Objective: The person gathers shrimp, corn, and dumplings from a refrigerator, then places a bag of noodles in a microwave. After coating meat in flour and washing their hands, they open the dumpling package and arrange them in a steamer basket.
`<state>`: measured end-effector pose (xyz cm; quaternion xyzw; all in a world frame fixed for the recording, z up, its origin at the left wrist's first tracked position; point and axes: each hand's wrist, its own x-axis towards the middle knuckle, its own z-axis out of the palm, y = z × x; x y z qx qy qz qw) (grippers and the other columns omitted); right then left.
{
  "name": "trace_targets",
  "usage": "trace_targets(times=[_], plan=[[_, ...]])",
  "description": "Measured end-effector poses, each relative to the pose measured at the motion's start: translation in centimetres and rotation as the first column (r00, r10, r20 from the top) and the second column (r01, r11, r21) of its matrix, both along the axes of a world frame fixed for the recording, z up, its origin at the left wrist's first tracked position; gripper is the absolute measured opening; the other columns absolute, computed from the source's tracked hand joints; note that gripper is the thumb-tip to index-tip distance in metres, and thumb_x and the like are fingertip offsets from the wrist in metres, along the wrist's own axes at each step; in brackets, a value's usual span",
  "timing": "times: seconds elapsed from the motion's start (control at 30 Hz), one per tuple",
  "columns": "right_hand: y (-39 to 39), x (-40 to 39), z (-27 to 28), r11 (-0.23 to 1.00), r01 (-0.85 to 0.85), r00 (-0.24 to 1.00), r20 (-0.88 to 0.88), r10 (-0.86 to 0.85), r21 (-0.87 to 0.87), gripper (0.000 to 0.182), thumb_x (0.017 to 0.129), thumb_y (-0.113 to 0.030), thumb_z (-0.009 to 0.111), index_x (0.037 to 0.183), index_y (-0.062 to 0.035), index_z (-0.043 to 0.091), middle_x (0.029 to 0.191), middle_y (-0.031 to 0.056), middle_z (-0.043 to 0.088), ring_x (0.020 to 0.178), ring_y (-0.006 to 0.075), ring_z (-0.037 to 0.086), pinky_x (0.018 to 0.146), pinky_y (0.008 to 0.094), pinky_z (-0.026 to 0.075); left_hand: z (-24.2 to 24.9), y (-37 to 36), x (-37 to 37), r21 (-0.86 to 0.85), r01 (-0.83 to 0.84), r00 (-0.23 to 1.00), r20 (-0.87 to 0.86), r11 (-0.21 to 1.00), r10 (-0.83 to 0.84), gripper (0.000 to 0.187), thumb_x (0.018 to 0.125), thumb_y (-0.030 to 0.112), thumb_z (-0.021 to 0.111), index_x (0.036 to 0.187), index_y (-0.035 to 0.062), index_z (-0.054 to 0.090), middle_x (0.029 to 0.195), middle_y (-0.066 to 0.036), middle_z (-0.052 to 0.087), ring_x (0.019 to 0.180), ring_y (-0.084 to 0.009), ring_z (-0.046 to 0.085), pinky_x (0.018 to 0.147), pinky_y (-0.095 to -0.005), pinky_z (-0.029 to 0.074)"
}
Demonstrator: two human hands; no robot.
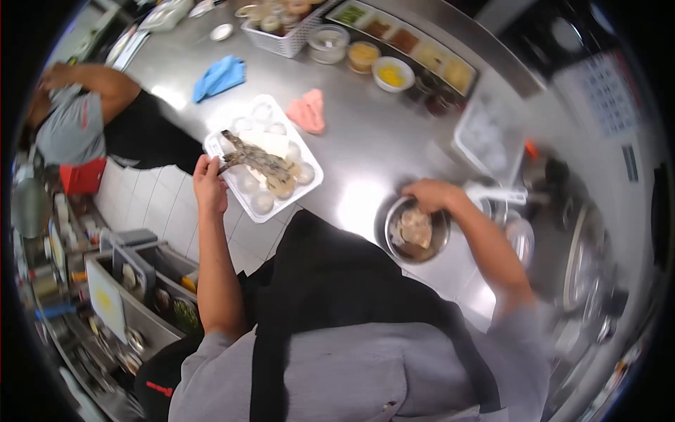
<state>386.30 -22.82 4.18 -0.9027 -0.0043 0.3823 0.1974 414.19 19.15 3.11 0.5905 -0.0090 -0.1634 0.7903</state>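
Note:
My left hand [210, 187] is closed on the left edge of a white plastic tray [247, 211], held level over the counter's front edge. On the tray lie grey raw prawns [261, 159], a pale flat slab [274, 144] and several round whitish pieces [304, 173]. To the right, my right hand [430, 195] grips the upper rim of a round metal bowl [387, 235]. Inside the bowl sits a pale, brownish lump of food [415, 228] that looks like raw meat. My fingers partly hide its rim.
A pink cloth [306, 111] and a blue cloth [220, 77] lie on the steel counter [351, 133]. Ingredient containers [394, 74] line its back. A clear bin [485, 137] stands at right. Another person [105, 116] is at left, near open drawers [151, 281].

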Motion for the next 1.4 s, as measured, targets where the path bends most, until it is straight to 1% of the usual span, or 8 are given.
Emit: trace_targets(times=[0.07, 0.1, 0.33, 0.53, 0.83, 1.0, 1.2, 1.4], plan=[[-1.1, 0.8, -1.1, 0.987, -0.087, 0.995, -0.045, 0.094, 0.138, 0.046, 0.069, -0.002, 0.061, 0.114, -0.0110, 0.066, 0.100, 0.0160, 0.069, 0.097, 0.0343, 0.064, 0.083, 0.0423, 0.050, 1.2, 0.5, -1.2, 0.005, -0.003, 1.000, 0.005, 1.000, 0.003, 0.008, 0.096, 0.007, 0.053, 0.088, 0.0091, 0.055, 0.089, -0.003, 0.065, 0.079, -0.0113, 0.063, 0.070, -0.0262, 0.052], [-0.8, 1.2, -0.7, 0.978, -0.094, 0.995, -0.011, 0.098, 0.185, 0.042, 0.069, -0.002, 0.059, 0.109, -0.0092, 0.068, 0.100, 0.0162, 0.069, 0.095, 0.0343, 0.064, 0.083, 0.0415, 0.050, 2.2, 0.7, -1.8, 0.044, -0.076, 0.997, 0.026, 0.996, 0.075, 0.012, 0.096, 0.008, 0.052, 0.085, 0.0125, 0.050, 0.080, 0.000, 0.062, 0.059, -0.0068, 0.058, 0.046, -0.0209, 0.047], [4.2, 13.3, 3.6, 0.934, -0.036, 0.997, 0.082, 0.007, 0.354, 0.039, 0.065, -0.003, 0.057, 0.102, -0.0041, 0.071, 0.094, 0.0193, 0.070, 0.087, 0.0310, 0.067, 0.078, 0.0401, 0.051, 4.4, 11.0, -2.4, 0.029, -0.275, 0.960, 0.062, 0.961, 0.273, 0.008, 0.096, 0.006, 0.052, 0.089, 0.0107, 0.050, 0.088, -0.003, 0.063, 0.071, -0.0115, 0.062, 0.059, -0.0271, 0.054], [27.1, 25.7, 8.2, 0.857, -0.150, 0.978, 0.198, 0.057, 0.494, 0.038, 0.068, -0.010, 0.052, 0.099, 0.0032, 0.068, 0.092, 0.0280, 0.067, 0.089, 0.0387, 0.065, 0.084, 0.0433, 0.049, 3.0, 29.4, -3.9, 0.098, -0.600, 0.800, 0.039, 0.794, 0.599, 0.007, 0.092, 0.014, 0.060, 0.088, 0.0153, 0.054, 0.070, 0.005, 0.056, 0.053, -0.0062, 0.051, 0.041, -0.0217, 0.039], [59.9, 43.1, 5.2, 0.759, -0.162, 0.987, 0.114, 0.116, 0.631, 0.030, 0.069, -0.012, 0.059, 0.091, 0.0053, 0.068, 0.077, 0.0169, 0.067, 0.074, 0.0230, 0.064, 0.072, 0.0364, 0.050, 3.9, 56.3, -1.3, 0.110, -0.899, 0.424, -0.021, 0.424, 0.905, 0.008, 0.095, 0.006, 0.053, 0.089, 0.0118, 0.052, 0.081, 0.000, 0.062, 0.060, -0.0102, 0.060, 0.044, -0.0257, 0.049], [74.6, 52.0, 3.5, 0.823, -0.069, 0.997, 0.016, 0.072, 0.564, 0.025, 0.068, -0.010, 0.059, 0.086, 0.0053, 0.067, 0.071, 0.0108, 0.065, 0.067, 0.0182, 0.061, 0.063, 0.0342, 0.048, 4.5, 71.0, 6.8, 0.094, -0.939, 0.333, 0.018, 0.330, 0.943, 0.003, 0.096, 0.006, 0.052, 0.093, 0.0046, 0.053, 0.087, -0.007, 0.063, 0.074, -0.0132, 0.061, 0.057, -0.0295, 0.052], [89.0, 61.2, 2.5, 0.643, 0.279, 0.945, -0.084, -0.317, 0.713, 0.017, 0.067, -0.003, 0.058, 0.081, 0.0040, 0.065, 0.068, 0.0063, 0.061, 0.060, 0.0149, 0.056, 0.056, 0.0304, 0.045, 6.5, 86.2, 25.1, 0.111, -0.980, 0.181, 0.161, 0.164, 0.970, 0.008, 0.092, 0.006, 0.055, 0.086, 0.0022, 0.053, 0.076, -0.005, 0.056, 0.069, -0.0125, 0.051, 0.061, -0.0294, 0.043], [101.5, 76.9, 6.1, 0.633, 0.346, 0.892, -0.034, -0.451, 0.692, 0.017, 0.072, -0.001, 0.054, 0.084, 0.0046, 0.065, 0.069, 0.0075, 0.062, 0.060, 0.0141, 0.057, 0.053, 0.0294, 0.044, 10.3, 99.8, 44.8, 0.088, -0.996, 0.015, 0.112, 0.005, 0.994, 0.013, 0.092, 0.012, 0.054, 0.081, 0.0091, 0.047, 0.078, -0.005, 0.056, 0.056, -0.0143, 0.051, 0.039, -0.0293, 0.038]])
